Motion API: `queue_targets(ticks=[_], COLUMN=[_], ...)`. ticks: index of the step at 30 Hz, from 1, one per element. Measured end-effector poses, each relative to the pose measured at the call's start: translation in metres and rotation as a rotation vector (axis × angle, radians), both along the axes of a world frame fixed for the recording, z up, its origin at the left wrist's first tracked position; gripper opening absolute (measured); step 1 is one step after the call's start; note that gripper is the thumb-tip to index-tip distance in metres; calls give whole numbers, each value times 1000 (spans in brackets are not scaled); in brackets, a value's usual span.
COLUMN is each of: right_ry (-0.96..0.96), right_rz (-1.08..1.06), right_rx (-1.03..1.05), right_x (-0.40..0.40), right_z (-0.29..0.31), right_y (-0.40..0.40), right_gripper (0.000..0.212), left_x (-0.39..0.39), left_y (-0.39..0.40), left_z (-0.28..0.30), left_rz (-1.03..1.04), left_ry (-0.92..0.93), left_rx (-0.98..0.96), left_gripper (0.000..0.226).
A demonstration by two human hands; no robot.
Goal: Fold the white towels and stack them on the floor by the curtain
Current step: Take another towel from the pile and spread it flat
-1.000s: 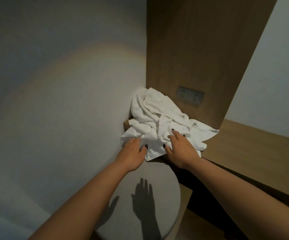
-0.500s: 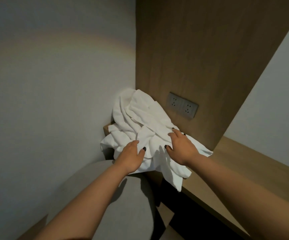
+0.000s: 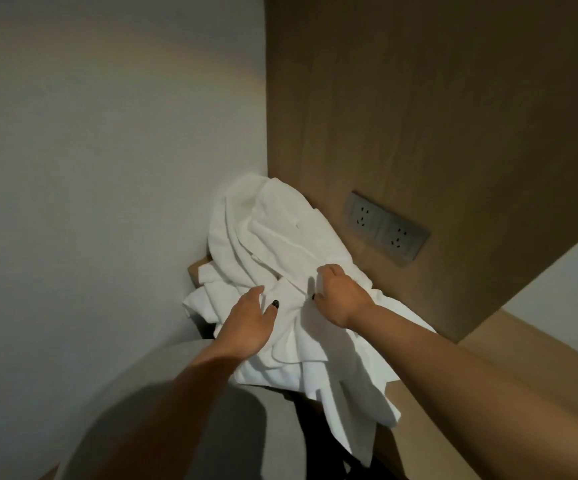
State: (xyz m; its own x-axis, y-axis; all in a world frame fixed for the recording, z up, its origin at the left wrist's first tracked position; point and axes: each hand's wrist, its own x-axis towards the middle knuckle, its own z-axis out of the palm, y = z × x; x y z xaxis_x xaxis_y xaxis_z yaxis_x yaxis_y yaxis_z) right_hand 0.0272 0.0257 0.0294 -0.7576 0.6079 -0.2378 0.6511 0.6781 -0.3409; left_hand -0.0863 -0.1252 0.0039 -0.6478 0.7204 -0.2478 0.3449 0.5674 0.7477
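Crumpled heap of white terry towels [image 3: 273, 237], piled in the corner where a pale grey wall [image 3: 107, 168] meets a brown wood-grain panel [image 3: 419, 98], resting on the end of a light brown wooden desk top [image 3: 529, 344] and spilling over its front edge. Lower folds hanging down past the edge, draped toward a round grey upholstered seat [image 3: 183, 427] just below. Left hand [image 3: 246, 323] laid on the front of the heap, fingers stretched forward and partly sunk into the cloth, thumb with a dark-painted nail spread to the side; pressing on the fabric, with no fold plainly pinched. Right hand [image 3: 341, 294] just beside it, a little higher on the pile, fingers curled down and gathering a ridge of towel, thumb tucked against the cloth, so gripping the towels. Both bare forearms reaching in from the bottom of the view, the left one crossing above the grey seat. On the wood panel, to the right of the heap and apart from it, a grey double wall socket plate [image 3: 387, 228]. Beyond the panel at far right, another stretch of pale wall above the desk top.
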Motion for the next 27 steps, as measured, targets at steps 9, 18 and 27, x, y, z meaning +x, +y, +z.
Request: queue_targets(ticks=[9,18,27], right_ry=[-5,174,527], right_rz=[21,-75,-225], right_rx=[5,49,198], right_x=[-33,-28,46], right_z=[-54,-23,57], right_y=[32,71,92], right_gripper=[46,17,11], left_x=[-22,-16,37], left_y=[49,80,111], left_z=[-30,-24,25], left_rz=[-25,33,24], left_ry=[43,89,93], left_rx=[-23,34,149], left_gripper=[59,69,101])
